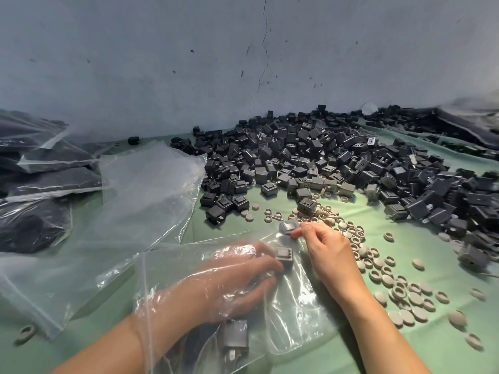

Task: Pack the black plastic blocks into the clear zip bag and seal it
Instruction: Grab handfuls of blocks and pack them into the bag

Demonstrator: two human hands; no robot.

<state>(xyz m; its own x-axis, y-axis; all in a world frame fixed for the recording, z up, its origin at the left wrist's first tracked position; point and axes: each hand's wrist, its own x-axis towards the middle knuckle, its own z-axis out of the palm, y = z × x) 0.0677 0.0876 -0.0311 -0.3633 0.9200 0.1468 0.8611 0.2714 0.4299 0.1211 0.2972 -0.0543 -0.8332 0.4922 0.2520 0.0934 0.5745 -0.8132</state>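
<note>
Zip bag (293,317) holds black blocks (236,336)

A dull blue-grey wall (135,63) fills the upper half of the frame, with a thin crack (266,49) running down it. Below lies a pale green surface (442,360). Beige round caps and rings (405,298) are scattered across the lower right; one lone ring (25,332) lies at lower left.

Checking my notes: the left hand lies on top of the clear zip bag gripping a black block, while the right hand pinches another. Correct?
No: in the head view the left hand is inside the clear zip bag, under its plastic, not on top. It grips a black block; the right hand pinches another block.
</note>
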